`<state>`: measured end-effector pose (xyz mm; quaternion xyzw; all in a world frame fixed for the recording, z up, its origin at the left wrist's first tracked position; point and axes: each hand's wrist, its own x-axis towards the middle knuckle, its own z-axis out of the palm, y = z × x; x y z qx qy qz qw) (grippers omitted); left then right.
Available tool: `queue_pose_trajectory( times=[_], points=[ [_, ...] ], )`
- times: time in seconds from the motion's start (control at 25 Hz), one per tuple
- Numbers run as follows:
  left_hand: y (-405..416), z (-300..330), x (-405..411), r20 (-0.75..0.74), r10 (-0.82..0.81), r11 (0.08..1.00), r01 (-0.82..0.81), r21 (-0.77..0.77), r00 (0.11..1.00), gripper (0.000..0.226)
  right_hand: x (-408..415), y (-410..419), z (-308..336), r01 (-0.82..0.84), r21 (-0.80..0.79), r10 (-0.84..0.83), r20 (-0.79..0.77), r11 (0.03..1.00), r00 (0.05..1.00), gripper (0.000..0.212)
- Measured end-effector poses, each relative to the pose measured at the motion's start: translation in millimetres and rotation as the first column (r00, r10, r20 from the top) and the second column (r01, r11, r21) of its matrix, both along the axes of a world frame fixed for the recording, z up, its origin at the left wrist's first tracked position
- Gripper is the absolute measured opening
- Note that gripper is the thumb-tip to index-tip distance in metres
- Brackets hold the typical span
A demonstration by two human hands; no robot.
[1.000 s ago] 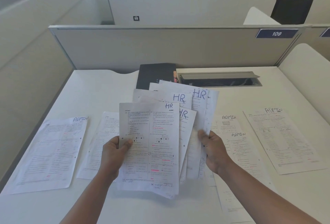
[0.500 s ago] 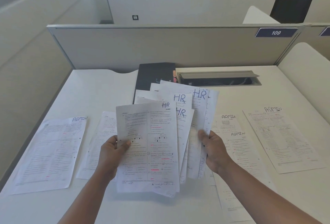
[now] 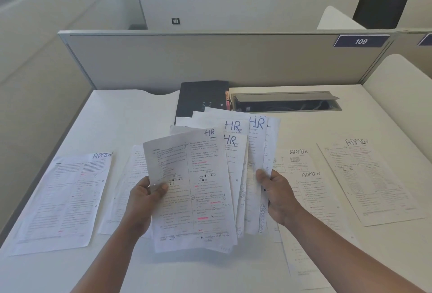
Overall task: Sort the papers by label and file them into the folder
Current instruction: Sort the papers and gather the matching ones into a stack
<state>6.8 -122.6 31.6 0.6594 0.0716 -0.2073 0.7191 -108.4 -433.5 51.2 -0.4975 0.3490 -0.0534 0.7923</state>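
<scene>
Here, left hand point(image 3: 142, 201) grip pinching the front HR sheet point(image 3: 194, 190), right hand point(image 3: 278, 197) grip clasping the fanned HR papers point(image 3: 254, 152).

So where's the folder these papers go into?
The black flat folder lies at the back middle of the white desk, beside the grey cable tray, partly behind the fanned HR papers.

I hold a fanned stack of HR sheets point(image 3: 201, 185) up above the desk, printed text with pink highlights, "HR" handwritten in blue at their top corners. ADMIN sheets lie flat: one at the left point(image 3: 67, 201), two overlapping point(image 3: 306, 190) and another point(image 3: 371, 180) at the right. The black folder point(image 3: 202, 98) lies closed behind the fan.
</scene>
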Motion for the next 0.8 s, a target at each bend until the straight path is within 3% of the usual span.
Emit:
queue_pose_trajectory(
  times=[0.2,0.48,0.8],
  points=[
    [5,-3,3,-0.004,0.027,1.0,-0.027,0.002,1.0,0.023,2,-1,0,-0.019,-0.054,0.019,0.008,0.998,1.0,0.023],
    [11,-6,6,-0.021,0.031,1.0,-0.031,-0.002,0.999,0.024,3,-4,5,-0.025,0.002,0.024,0.081,1.0,0.996,0.032],
    [7,-1,10,-0.022,-0.008,1.0,0.007,-0.019,1.0,0.041,8,-6,1,-0.034,0.066,0.029,0.067,0.997,0.997,0.037]
  ],
)
